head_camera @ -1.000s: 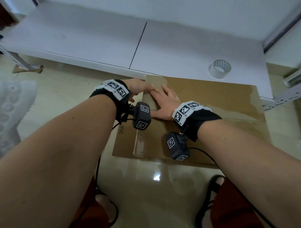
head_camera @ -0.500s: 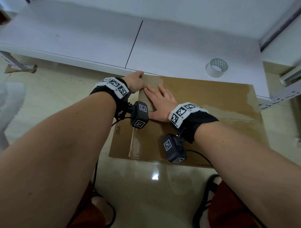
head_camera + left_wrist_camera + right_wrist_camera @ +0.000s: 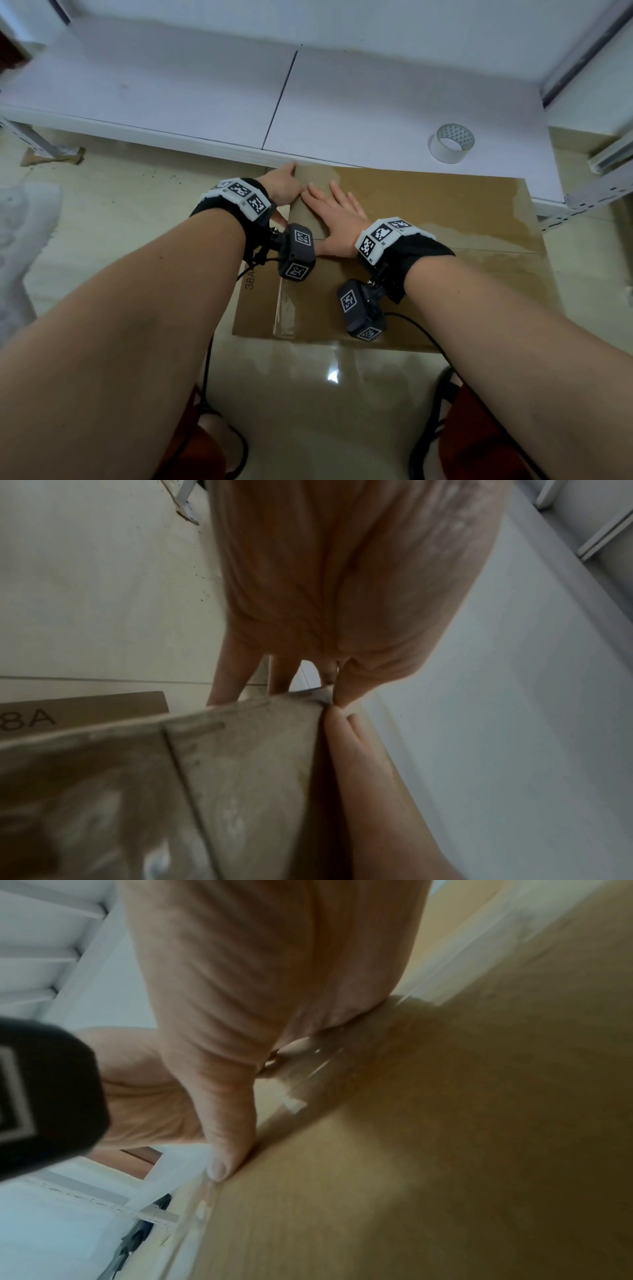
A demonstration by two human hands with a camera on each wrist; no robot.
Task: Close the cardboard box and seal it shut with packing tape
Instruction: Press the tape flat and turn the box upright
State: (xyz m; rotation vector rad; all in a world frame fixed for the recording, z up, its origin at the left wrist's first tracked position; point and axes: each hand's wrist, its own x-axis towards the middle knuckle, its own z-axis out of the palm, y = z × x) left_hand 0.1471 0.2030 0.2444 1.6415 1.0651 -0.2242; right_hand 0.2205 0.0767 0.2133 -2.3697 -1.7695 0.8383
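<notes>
The box (image 3: 428, 246) lies on the floor (image 3: 102, 205) before the shelf (image 3: 205, 102); a tape roll (image 3: 451, 144) sits on the shelf, right.

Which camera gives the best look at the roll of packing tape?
The head view. The tape roll shows whole there, lying flat on the white shelf beyond the cardboard box, away from both hands. Neither wrist view shows the roll at all; they show only hand, cardboard and white surface.

left grip (image 3: 281, 187) flat, right grip (image 3: 337, 222) flat
</notes>
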